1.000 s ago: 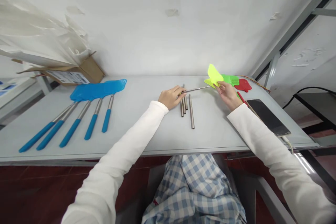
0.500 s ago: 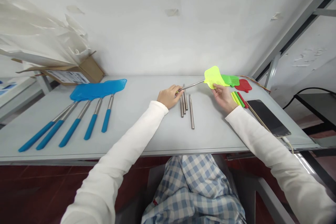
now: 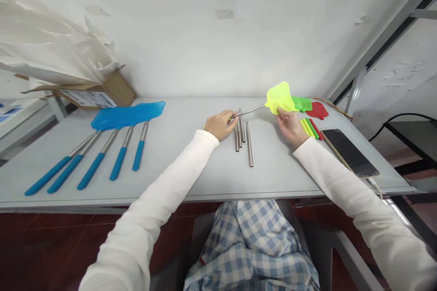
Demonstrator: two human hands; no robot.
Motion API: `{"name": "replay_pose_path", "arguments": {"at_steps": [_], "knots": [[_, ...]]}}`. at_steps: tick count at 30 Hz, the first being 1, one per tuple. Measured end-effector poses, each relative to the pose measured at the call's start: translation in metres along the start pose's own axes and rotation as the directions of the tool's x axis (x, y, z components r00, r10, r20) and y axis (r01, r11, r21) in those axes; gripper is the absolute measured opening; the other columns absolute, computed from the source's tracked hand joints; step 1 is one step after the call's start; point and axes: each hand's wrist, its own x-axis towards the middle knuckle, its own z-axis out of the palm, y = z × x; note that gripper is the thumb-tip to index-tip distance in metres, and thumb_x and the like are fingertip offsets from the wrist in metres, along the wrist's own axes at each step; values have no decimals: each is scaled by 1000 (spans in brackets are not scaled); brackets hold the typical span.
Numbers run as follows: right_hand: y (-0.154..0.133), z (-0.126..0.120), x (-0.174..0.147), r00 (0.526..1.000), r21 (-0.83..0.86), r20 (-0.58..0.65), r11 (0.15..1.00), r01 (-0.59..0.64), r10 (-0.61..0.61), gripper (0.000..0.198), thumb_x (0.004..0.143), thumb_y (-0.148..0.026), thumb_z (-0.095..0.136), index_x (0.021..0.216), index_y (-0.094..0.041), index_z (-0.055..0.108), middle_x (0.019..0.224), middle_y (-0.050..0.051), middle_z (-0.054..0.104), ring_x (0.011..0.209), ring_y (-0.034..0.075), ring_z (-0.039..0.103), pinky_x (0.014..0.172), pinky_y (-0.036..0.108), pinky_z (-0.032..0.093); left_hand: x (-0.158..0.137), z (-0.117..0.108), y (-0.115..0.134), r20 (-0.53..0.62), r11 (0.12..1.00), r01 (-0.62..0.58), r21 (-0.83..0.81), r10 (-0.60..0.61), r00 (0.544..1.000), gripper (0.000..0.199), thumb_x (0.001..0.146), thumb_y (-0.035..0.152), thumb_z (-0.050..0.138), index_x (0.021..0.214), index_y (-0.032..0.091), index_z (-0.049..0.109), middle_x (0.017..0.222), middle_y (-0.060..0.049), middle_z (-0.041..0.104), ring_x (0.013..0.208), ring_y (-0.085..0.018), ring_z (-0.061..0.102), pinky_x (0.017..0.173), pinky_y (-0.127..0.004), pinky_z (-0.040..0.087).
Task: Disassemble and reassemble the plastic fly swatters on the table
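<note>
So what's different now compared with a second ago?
The yellow swatter head, which looked bent over, now lies spread out, and the right hand has shifted slightly left, uncovering more coloured tubes. Neither hand has let go; the left hand stays on the swatter's other end. Blue swatters, metal tubes and phone are unchanged.

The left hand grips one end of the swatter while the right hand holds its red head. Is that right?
The colour is wrong: the head view shows a yellow swatter head, not red. The right hand holds it, and the left hand grips the other end.
</note>
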Motion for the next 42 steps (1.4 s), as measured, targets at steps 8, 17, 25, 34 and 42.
{"name": "replay_pose_path", "arguments": {"at_steps": [8, 17, 25, 34, 42], "knots": [[0, 1, -3, 1000, 7, 21, 1000, 15, -15, 37, 72, -16, 70, 105, -29, 58, 134, 2, 64, 132, 21, 55, 117, 45, 42, 1, 3, -2, 16, 1000, -13, -16, 13, 1000, 30, 97, 42, 41, 103, 25, 64, 97, -2, 70, 86, -18, 64, 66, -30, 41], [2, 4, -4, 1000, 7, 0, 1000, 14, -14, 25, 74, -17, 69, 96, -27, 62, 123, 3, 69, 130, 21, 57, 115, 46, 45, 0, 2, 1, 17, 999, -19, -27, 20, 1000, 31, 97, 42, 40, 104, 24, 65, 95, -3, 71, 88, -19, 65, 68, -29, 43], [5, 2, 0, 999, 25, -24, 999, -25, 25, 21, 73, -16, 69, 91, -26, 62, 121, 3, 70, 129, 21, 57, 115, 44, 45, 0, 0, 2, -6, 1000, -4, -1, 4, 1000, 30, 96, 42, 42, 103, 24, 66, 97, -3, 71, 88, -19, 65, 66, -30, 42], [5, 0, 1, 998, 47, -34, 998, -48, 50, 16, 75, -13, 66, 86, -25, 62, 116, 3, 72, 126, 19, 59, 114, 39, 46, -1, -2, 4, -2, 1000, 0, 4, 0, 1000, 30, 96, 41, 42, 105, 24, 66, 95, -3, 71, 88, -19, 65, 68, -29, 44], [6, -4, 3, 999, 24, -6, 999, -42, 43, 18, 74, -14, 70, 86, -24, 61, 115, 6, 72, 127, 21, 59, 114, 39, 45, 1, 2, 0, -12, 1000, -12, -3, 12, 1000, 30, 96, 43, 43, 105, 25, 66, 96, -3, 71, 86, -18, 65, 68, -29, 45]]}}
